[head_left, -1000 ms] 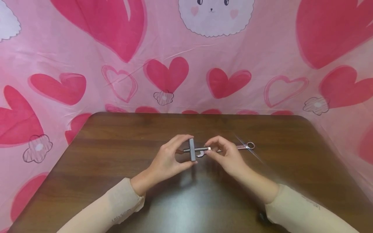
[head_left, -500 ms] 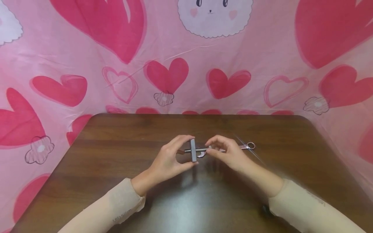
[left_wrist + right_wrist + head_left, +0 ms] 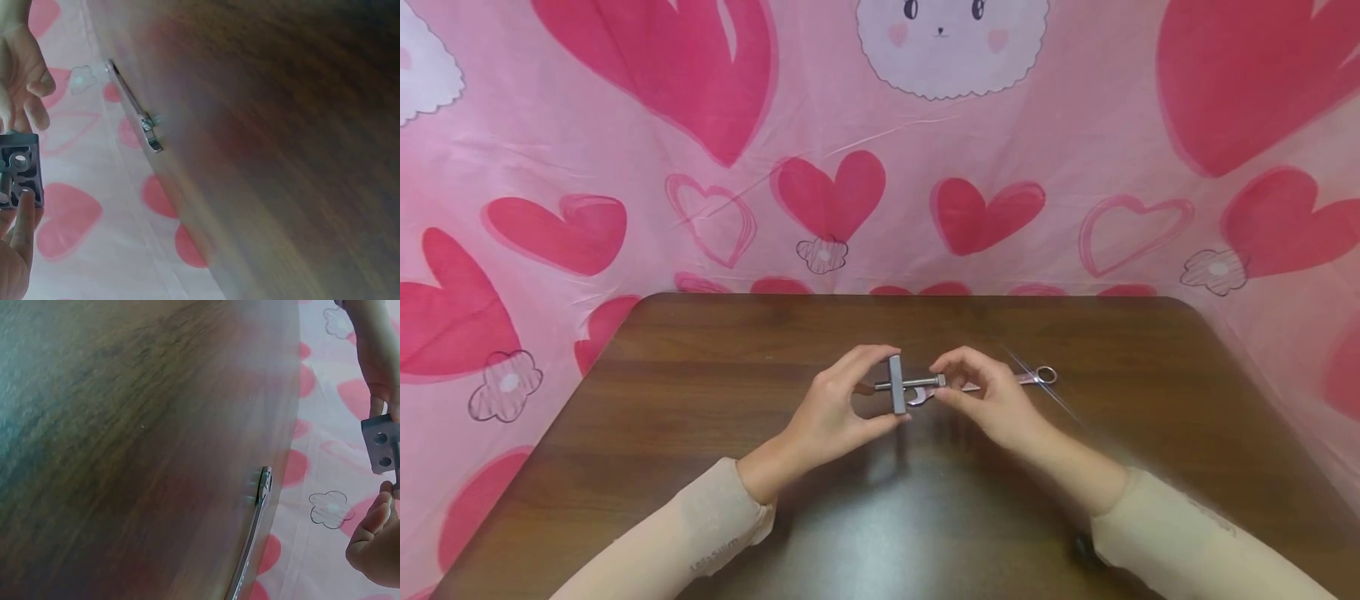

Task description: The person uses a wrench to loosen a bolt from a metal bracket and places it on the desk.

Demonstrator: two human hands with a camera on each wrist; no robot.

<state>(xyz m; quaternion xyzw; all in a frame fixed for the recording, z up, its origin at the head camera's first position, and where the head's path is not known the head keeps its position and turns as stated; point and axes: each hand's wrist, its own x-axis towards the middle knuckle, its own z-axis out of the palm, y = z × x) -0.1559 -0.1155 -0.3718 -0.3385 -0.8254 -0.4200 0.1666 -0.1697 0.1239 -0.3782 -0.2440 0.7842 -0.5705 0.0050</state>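
Observation:
My left hand (image 3: 827, 408) grips a grey metal block (image 3: 896, 385) by its top and bottom edges, thumb below and fingers above. Several round holes and hollows show on the block (image 3: 22, 165) in the left wrist view. A silver bolt (image 3: 919, 383) runs through it sideways, its head on the right and its end sticking out on the left. At the bolt head, my right hand (image 3: 992, 396) has thumb and forefinger on either side in a pinch. Both hands are raised above the table. An adjustable wrench (image 3: 1028, 378) lies behind the right hand, partly hidden by it.
The brown wooden table (image 3: 700, 450) reaches back to a pink cloth (image 3: 910, 125) printed with hearts. A small dark object (image 3: 1082, 546) sits near the right sleeve, partly hidden and too blurred to name.
The right fingers shift about the bolt head, covering it more half a second ago and showing it more now. The left hand and block stay nearly still.

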